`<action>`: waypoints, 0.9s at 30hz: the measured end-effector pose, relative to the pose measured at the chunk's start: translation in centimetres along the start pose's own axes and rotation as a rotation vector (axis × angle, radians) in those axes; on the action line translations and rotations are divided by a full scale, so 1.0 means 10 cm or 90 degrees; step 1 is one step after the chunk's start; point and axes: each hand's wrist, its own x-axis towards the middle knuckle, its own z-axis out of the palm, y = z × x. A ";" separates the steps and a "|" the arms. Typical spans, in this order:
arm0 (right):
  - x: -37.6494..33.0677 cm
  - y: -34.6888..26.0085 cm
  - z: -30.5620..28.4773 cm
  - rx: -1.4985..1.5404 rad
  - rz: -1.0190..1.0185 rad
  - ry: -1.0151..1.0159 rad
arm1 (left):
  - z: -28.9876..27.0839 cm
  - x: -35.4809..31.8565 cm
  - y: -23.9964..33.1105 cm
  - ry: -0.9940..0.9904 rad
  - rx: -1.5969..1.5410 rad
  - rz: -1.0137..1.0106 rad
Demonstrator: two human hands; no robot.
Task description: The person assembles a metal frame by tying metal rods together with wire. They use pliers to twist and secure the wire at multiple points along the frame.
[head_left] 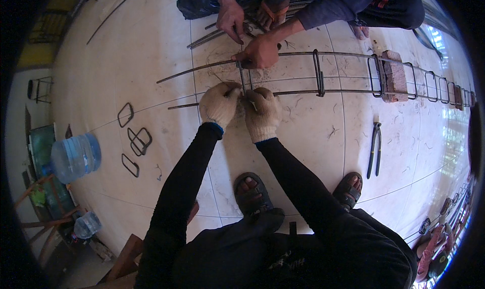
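My left hand (220,103) and my right hand (262,113), both in cream knit gloves, are closed side by side at the near steel bar (298,92). Between them, a bent steel stirrup (245,79) runs across to the far bar (202,67). Whatever my fingertips pinch there is hidden by the gloves. Opposite me, a co-worker's bare hand (260,51) is on the stirrup's far end, and their other hand (231,20) is beside it. Farther right, more stirrups (318,73) sit around the two bars.
Bricks (395,77) support the bar frame on the right. Pincers (374,150) with dark handles lie on the tiles. Several loose stirrups (130,164) are on the left, near a large water bottle (76,158). A black plastic bag (199,1) and steel rods (207,38) lie by the co-worker.
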 end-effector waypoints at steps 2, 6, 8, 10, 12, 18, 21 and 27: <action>0.01 0.01 -0.01 0.002 0.001 -0.001 | -0.03 0.07 0.04 -0.051 0.034 -0.033; 0.01 -0.10 -0.06 0.002 0.034 -0.025 | -0.04 0.33 -0.23 -0.192 -0.038 -0.023; -0.02 -0.07 -0.02 0.008 0.044 -0.010 | -0.02 0.55 -0.31 -0.304 0.029 -0.004; -0.03 -0.06 -0.01 -0.001 0.052 0.005 | 0.02 0.73 -0.34 -0.395 0.116 0.037; -0.02 -0.10 -0.01 -0.022 0.064 0.021 | 0.06 0.86 -0.35 -0.466 0.228 0.104; -0.39 -0.34 0.05 0.139 0.225 0.204 | 0.21 0.88 -0.52 -0.470 0.199 0.048; -0.59 -0.30 0.14 0.245 0.347 -0.019 | 0.20 0.83 -0.64 -0.446 0.069 0.047; -0.60 -0.29 0.38 0.499 0.497 -0.023 | 0.17 0.74 -0.59 -0.403 0.070 -0.047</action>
